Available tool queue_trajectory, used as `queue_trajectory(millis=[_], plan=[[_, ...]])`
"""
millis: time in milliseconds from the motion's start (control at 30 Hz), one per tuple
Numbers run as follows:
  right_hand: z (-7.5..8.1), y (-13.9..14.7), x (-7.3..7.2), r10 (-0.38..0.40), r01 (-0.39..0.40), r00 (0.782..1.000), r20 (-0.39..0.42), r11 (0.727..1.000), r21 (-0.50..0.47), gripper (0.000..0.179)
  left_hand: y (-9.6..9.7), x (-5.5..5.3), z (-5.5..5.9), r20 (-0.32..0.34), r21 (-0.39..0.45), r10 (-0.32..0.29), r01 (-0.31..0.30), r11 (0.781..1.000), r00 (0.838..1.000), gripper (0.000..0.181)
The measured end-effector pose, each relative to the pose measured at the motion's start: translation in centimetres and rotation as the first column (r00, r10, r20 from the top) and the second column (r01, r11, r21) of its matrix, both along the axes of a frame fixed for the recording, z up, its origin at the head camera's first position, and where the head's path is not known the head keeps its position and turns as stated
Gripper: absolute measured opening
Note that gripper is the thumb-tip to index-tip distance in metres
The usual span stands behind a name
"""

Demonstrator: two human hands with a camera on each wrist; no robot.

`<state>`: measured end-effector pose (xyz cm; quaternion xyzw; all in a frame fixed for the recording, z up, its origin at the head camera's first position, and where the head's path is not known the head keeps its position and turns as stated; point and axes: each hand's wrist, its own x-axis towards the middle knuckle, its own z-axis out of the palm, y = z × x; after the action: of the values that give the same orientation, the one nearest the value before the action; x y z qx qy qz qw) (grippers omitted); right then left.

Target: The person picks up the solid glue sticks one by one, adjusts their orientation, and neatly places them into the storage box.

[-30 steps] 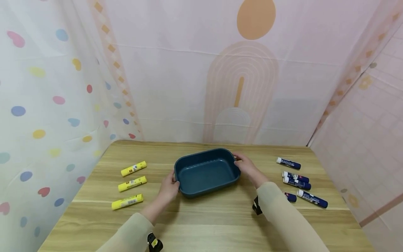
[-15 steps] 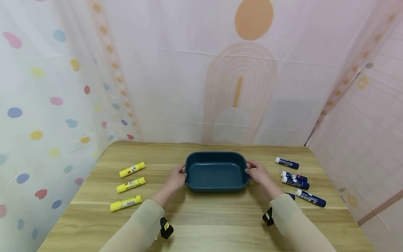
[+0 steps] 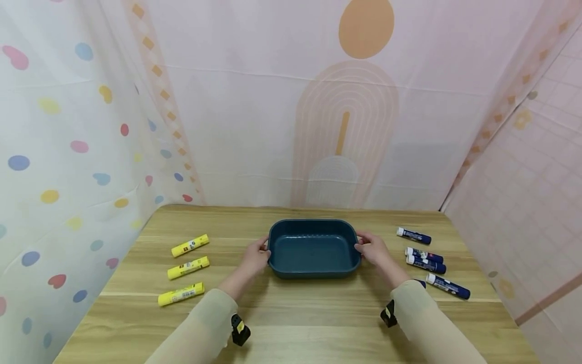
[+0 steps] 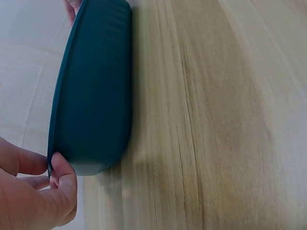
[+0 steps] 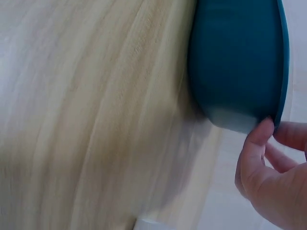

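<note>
A dark teal rectangular dish [image 3: 313, 254] with rounded corners lies level at the middle of the table, its inside bare. At its left end my left hand [image 3: 255, 257] pinches the rim; the left wrist view shows thumb and fingers of that hand [image 4: 41, 194] on either side of the dish's edge [image 4: 93, 86]. My right hand [image 3: 374, 249] pinches the opposite end. In the right wrist view, the right hand [image 5: 273, 179] has its thumb against the outer wall of the dish [image 5: 235, 57] and a finger over the rim.
Three yellow glue sticks [image 3: 188, 268] lie in a column on the left of the wooden table [image 3: 300, 323]. On the right are several dark blue tubes with white caps [image 3: 447, 286], one partly hidden by the right sleeve [image 3: 420, 308]. Patterned curtains [image 3: 254, 126] hang behind and beside.
Over the first half second the dish moved right and turned from a slant to square with the table, both hands going with it. Since then dish and hands have hardly moved.
</note>
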<state>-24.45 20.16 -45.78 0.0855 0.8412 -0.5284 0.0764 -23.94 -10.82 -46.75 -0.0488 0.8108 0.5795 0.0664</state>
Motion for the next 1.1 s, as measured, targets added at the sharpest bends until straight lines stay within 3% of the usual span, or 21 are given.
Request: queue_trajectory(millis=[100, 200, 300, 367, 467, 567, 633, 767, 1100], plan=[[0.1, 0.8, 0.3, 0.065, -0.065, 0.998, -0.009, 0.998, 0.010, 0.046, 0.0, 0.0, -0.1, 0.003, 0.005, -0.003, 0.003, 1.000, 1.000, 0.051], [0.5, 2.4, 0.7, 0.172, -0.169, 0.982, -0.071, 0.985, 0.044, 0.050, 0.1, 0.0, 0.0, -0.001, 0.003, -0.006, 0.006, 1.000, 1.000, 0.050], [1.0, 4.4, 1.6, 0.305, -0.272, 0.933, -0.190, 0.945, 0.181, 0.052, 0.1, 0.0, 0.1, 0.003, 0.003, -0.002, 0.002, 1.000, 1.000, 0.050], [1.1, 5.8, 2.3, 0.401, -0.314, 0.878, -0.259, 0.894, 0.319, 0.052, 0.1, 0.0, 0.1, -0.004, 0.000, 0.000, 0.000, 1.000, 1.000, 0.050], [0.8, 7.7, 3.5, 0.523, -0.329, 0.801, -0.289, 0.790, 0.518, 0.053, 0.2, 0.0, 0.2, -0.005, 0.004, 0.005, -0.005, 1.000, 1.000, 0.050], [0.3, 9.4, 4.8, 0.611, -0.345, 0.754, -0.240, 0.680, 0.646, 0.056, 0.1, 0.0, 0.2, -0.007, 0.002, 0.006, -0.006, 1.000, 1.000, 0.050], [-0.1, 10.2, 5.5, 0.643, -0.361, 0.743, -0.186, 0.619, 0.698, 0.057, 0.1, 0.0, 0.1, -0.004, -0.001, 0.006, -0.006, 1.000, 1.000, 0.050], [-1.0, 11.3, 6.3, 0.680, -0.397, 0.726, -0.106, 0.540, 0.742, 0.059, 0.0, 0.0, 0.1, 0.003, -0.002, 0.005, -0.005, 1.000, 1.000, 0.050], [-1.9, 11.7, 6.7, 0.704, -0.378, 0.706, -0.076, 0.465, 0.800, 0.067, 0.0, 0.1, 0.1, -0.001, 0.013, 0.001, -0.001, 1.000, 1.000, 0.050]])
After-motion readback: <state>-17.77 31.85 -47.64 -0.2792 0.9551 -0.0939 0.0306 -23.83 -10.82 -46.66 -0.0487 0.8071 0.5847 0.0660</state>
